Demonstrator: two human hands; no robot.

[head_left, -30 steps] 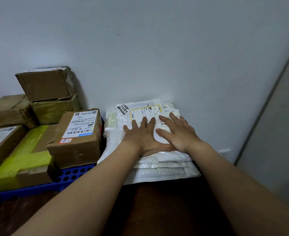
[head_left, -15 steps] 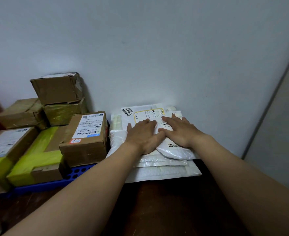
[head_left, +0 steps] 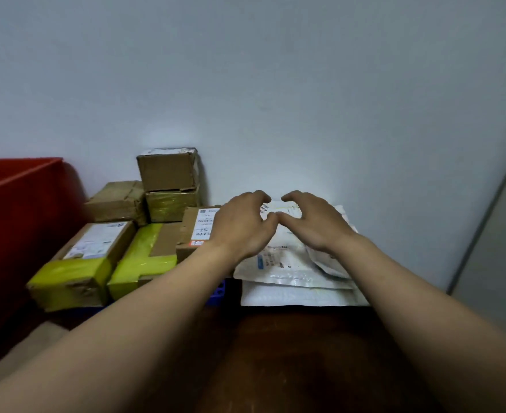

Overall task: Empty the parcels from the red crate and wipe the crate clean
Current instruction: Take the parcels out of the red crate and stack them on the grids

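Red plastic crate [head_left: 19,239] at far left, brown cardboard boxes [head_left: 114,201] between it and the stacked white plastic mailers [head_left: 290,263]. Left hand [head_left: 241,231] nearer the crate than right hand [head_left: 315,226]; both hover over the mailers, fingers [head_left: 254,196] loosely curled, gripping nothing.

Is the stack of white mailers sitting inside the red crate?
No, the white mailers lie stacked on the dark table, right of the cardboard boxes, while the red crate stands at the far left.
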